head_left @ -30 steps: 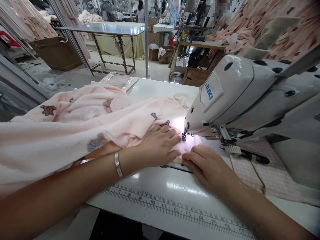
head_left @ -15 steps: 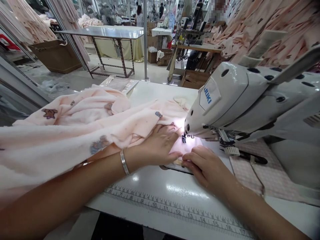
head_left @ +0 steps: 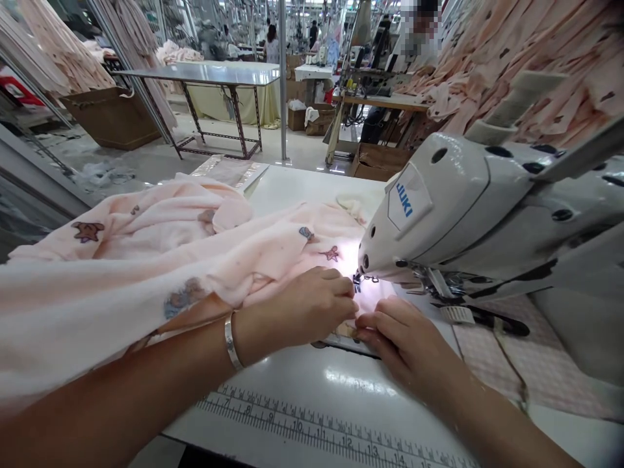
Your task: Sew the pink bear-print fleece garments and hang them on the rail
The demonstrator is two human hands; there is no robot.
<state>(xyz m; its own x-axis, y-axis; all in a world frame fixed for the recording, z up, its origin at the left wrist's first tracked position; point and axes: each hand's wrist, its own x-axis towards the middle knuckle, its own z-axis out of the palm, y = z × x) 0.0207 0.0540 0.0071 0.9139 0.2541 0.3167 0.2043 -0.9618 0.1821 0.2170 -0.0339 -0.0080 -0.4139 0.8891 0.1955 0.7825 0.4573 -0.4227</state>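
Note:
Soft pale pink fabric (head_left: 273, 250) with small printed figures spreads over the left of the sewing table and runs in under the lit presser foot (head_left: 357, 282) of a white sewing machine (head_left: 439, 188). My left hand (head_left: 316, 304), a silver bangle at its wrist, has its fingers curled and pinched on the fabric's near edge, just left of the foot. Close by, my right hand (head_left: 397, 328) pinches that same edge in front of the foot, thumb and forefinger together. Both hands' fingertips nearly meet, and they partly hide the edge.
A printed ruler (head_left: 297, 426) runs along the table's front. Pink checked cloth (head_left: 526, 357) lies under the machine arm at right. Behind stand a metal-topped table (head_left: 209, 73) and a cardboard box (head_left: 114, 114). Pink garments (head_left: 526, 58) hang at upper right.
My left hand has gone from lying flat with spread fingers on the fabric to a closed pinch near its edge, uncovering a printed star. My right hand keeps its pinch.

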